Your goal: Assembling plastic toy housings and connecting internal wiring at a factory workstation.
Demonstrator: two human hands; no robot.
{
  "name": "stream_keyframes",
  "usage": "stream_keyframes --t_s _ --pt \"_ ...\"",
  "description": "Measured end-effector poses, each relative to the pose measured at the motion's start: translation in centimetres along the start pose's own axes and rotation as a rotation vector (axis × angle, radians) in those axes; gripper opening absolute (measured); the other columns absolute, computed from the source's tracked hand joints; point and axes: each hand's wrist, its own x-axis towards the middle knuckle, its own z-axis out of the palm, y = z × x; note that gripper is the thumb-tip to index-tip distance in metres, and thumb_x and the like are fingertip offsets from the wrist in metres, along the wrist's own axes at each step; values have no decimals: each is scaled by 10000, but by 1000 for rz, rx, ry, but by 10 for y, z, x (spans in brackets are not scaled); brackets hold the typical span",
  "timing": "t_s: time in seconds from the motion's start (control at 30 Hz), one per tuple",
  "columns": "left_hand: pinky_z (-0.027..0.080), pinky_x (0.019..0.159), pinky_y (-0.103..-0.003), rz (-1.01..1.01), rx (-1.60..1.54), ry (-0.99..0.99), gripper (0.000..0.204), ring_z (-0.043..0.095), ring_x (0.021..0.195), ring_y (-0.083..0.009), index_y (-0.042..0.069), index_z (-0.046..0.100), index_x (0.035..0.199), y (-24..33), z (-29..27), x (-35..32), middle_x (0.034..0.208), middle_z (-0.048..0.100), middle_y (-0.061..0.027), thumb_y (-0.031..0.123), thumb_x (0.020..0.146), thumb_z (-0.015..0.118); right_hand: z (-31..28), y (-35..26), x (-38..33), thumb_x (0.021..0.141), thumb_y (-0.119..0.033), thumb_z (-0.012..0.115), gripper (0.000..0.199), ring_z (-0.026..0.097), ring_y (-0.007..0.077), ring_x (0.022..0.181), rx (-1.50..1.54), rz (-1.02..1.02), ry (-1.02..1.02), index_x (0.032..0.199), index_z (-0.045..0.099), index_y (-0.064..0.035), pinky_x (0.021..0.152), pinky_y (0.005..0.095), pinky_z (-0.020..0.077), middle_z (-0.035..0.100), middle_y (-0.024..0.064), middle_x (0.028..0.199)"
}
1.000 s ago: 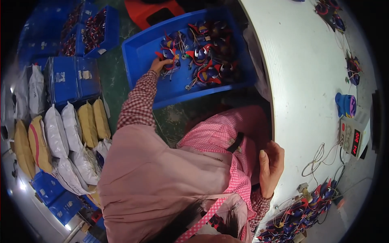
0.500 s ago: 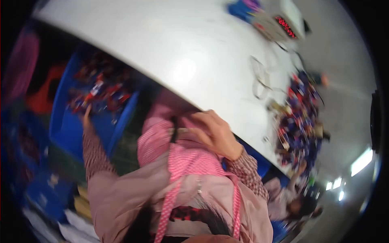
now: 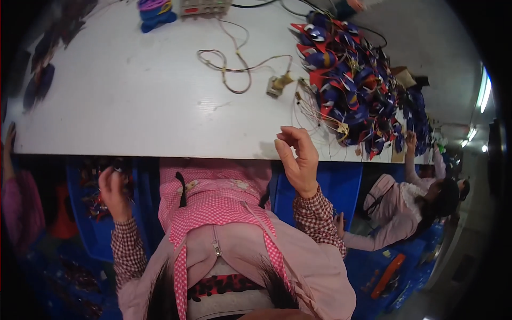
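Observation:
My left hand (image 3: 114, 196) is raised over a blue bin (image 3: 88, 229) at the left, below the table edge. Its slightly bent fingers are apart, and I make out nothing held in them. Red and dark small pieces (image 3: 96, 205) lie in that bin, partly hidden by the hand. At the table's front edge, my right hand (image 3: 301, 162) is open with curved fingers, thumb apart from the index finger and nothing between them. To its upper right lies a heap of purple-blue and red shiny pieces (image 3: 346, 85); thin wires (image 3: 314, 109) trail from its near side.
A looped cable (image 3: 234, 69) runs from a grey instrument box (image 3: 205, 6) to a small brass-coloured clamp-like part (image 3: 278, 84) on the white table (image 3: 160, 106). A blue spool-like holder (image 3: 158, 20) stands at the back. A co-worker (image 3: 397, 208) sits at the right, near another blue bin (image 3: 341, 186).
My view has turned and straightened along the table. My left hand has lifted out of the bin's contents. The right hand has moved from my lap area to the table edge.

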Motion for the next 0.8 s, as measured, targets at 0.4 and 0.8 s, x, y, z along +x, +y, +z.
stream_keyframes --t_s 0.4,0.8 --pt "402 884 -400 1696 584 -1118 726 435 1140 -281 98 423 1297 146 451 -65 1205 477 -124 127 636 722 -183 97 57 877 -335 599 437 579 133 681 -632 296 358 1094 540 40 619 258 457 605 105 765" --pt "354 929 -464 1654 1068 -1365 780 456 1114 -307 85 455 1227 141 537 -65 1140 485 -116 204 523 770 -188 113 60 786 -262 604 461 625 275 591 -643 226 383 1119 538 51 573 356 496 629 161 706"
